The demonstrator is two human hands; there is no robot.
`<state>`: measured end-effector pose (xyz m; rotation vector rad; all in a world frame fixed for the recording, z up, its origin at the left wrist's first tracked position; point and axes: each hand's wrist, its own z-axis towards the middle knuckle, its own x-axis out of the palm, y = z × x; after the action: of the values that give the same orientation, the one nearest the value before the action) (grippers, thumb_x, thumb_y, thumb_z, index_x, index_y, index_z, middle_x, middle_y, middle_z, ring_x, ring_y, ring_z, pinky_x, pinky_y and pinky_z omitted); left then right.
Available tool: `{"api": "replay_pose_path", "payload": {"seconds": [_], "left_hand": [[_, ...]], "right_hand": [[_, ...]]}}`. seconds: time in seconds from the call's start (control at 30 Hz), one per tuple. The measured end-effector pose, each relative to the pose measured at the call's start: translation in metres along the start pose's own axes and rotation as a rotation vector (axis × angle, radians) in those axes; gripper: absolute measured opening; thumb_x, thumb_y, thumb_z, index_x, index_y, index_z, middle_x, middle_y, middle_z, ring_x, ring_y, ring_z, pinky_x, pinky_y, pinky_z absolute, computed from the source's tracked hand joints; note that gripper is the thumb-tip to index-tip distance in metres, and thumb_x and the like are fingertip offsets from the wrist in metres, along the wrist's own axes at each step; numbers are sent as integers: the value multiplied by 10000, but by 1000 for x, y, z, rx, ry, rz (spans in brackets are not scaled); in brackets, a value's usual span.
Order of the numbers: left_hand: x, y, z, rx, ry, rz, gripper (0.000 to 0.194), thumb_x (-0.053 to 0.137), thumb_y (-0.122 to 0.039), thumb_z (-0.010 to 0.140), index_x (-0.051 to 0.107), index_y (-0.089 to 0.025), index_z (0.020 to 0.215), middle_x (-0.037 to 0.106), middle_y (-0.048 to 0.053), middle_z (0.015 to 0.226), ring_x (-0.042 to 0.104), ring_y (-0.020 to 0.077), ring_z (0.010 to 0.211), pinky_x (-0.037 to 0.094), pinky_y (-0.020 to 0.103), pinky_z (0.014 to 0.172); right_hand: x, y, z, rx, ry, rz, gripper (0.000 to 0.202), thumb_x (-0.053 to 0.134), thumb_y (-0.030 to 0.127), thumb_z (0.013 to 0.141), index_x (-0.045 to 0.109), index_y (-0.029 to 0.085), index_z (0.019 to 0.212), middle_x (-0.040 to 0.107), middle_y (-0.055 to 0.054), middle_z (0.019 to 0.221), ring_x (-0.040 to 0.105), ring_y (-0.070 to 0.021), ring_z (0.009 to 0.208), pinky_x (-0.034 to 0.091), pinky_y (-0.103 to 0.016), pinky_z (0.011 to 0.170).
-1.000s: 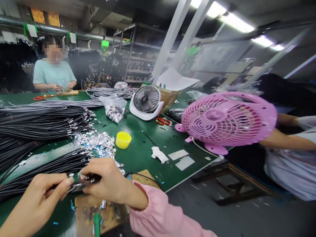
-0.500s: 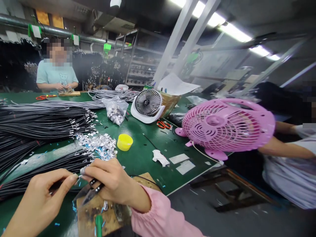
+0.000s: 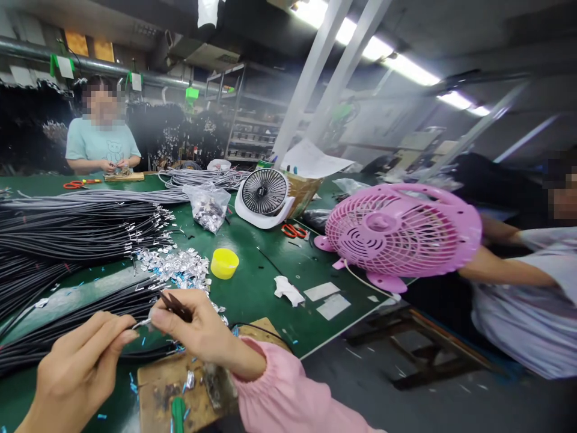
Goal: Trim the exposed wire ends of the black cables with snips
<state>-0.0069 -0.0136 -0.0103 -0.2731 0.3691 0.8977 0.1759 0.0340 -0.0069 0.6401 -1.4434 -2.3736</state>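
My left hand [image 3: 79, 367] pinches a thin cable near its end, with thumb and forefinger closed. A silvery stripped cable end [image 3: 142, 323] bridges the short gap between my hands. My right hand [image 3: 202, 328] pinches the tip of that end and also holds a dark two-pronged tool like tweezers [image 3: 178, 305], its points angled up and left. Below my right hand lies a stained wooden board [image 3: 157, 385], with a green-handled tool [image 3: 178, 414] on it. Behind my hands black cables [image 3: 108, 300] lie in a bundle beside a heap of foil scraps [image 3: 175, 264].
A yellow cup [image 3: 224, 263], a white fan [image 3: 265, 195], orange-handled scissors [image 3: 294, 231] and a bag of small parts [image 3: 207, 207] stand or lie on the green table [image 3: 252, 288]. A pink fan [image 3: 401, 231] stands at the right edge. One person sits opposite, another at right.
My right hand has turned, so the dark tool now points up instead of down toward the board. More of the silvery cable end shows between my hands. The view has shifted slightly.
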Motion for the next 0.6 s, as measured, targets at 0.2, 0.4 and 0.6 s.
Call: {"api": "replay_pose_path", "payload": {"seconds": [0.2,0.4,0.6], "left_hand": [[-2,0,7,-133,108,-225,362,584,-472,989,755,-264,748,777,-43,643,738,107,536,574,122,585],[-5,-5,21,-331,288,-397,535,505,-477,992,595,-235,524,551,-55,434,517,85,334,415,140,347],[-3,-4,19,-395,366,-475,538,531,-494,965,579,-232,498,565,-46,423,530,97,342,412,147,343]], "right_hand": [[-2,5,5,184,45,140,363,707,250,856,473,188,586,421,73,565,358,-76,533,306,-221,513],[5,-19,-2,-240,-78,-20,383,661,536,948,766,183,845,675,-39,740,592,-156,686,496,-277,671],[6,-21,-1,-278,-152,-2,338,714,496,924,756,189,789,719,-49,739,632,-159,672,530,-290,688]]}}
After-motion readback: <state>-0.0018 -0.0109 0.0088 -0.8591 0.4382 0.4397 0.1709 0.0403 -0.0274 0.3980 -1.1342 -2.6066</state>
